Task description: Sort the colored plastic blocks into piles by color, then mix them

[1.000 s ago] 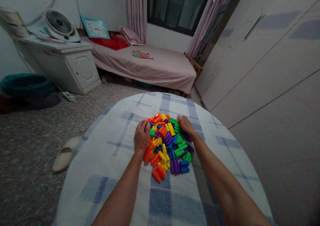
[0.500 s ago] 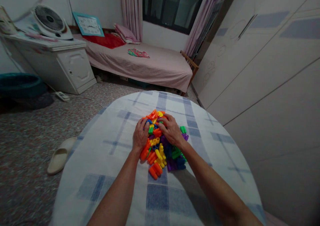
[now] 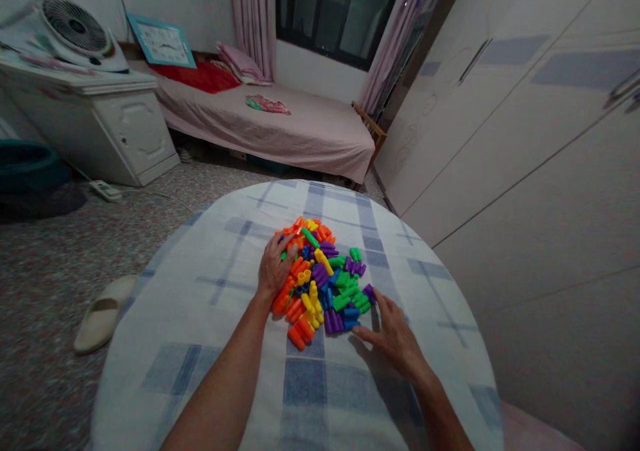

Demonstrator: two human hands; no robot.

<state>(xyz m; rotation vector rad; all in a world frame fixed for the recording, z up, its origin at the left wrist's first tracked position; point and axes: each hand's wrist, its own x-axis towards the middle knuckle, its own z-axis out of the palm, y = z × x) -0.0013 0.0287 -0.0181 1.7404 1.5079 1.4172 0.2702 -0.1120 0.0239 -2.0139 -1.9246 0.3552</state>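
Note:
A heap of plastic building pieces point(image 3: 320, 274) in orange, yellow, green, blue and purple lies mid-table, each piece shaped like joined tubes. My left hand point(image 3: 277, 264) rests against the heap's left side, thumb apart from the fingers, touching orange pieces point(image 3: 285, 294); its fingertips are partly hidden among them. On the right, my right hand point(image 3: 393, 331) is open, thumb and fingers spread beside the heap. Its index finger is close to a purple piece point(image 3: 369, 293), and its thumb is near a blue piece point(image 3: 351, 324). I cannot tell whether they touch.
The round table wears a white and blue checked cloth point(image 3: 190, 331). Beyond it stand a bed point(image 3: 300, 131), a white cabinet point(image 3: 135, 131) bearing a fan point(image 3: 75, 24), and a large wardrobe point(image 3: 500, 158) at right. A slipper point(image 3: 105, 314) lies on the floor.
My right hand has moved off the top of the heap toward me and to the right, uncovering purple, green and blue pieces. My left hand stays at the left side. The view has shifted slightly.

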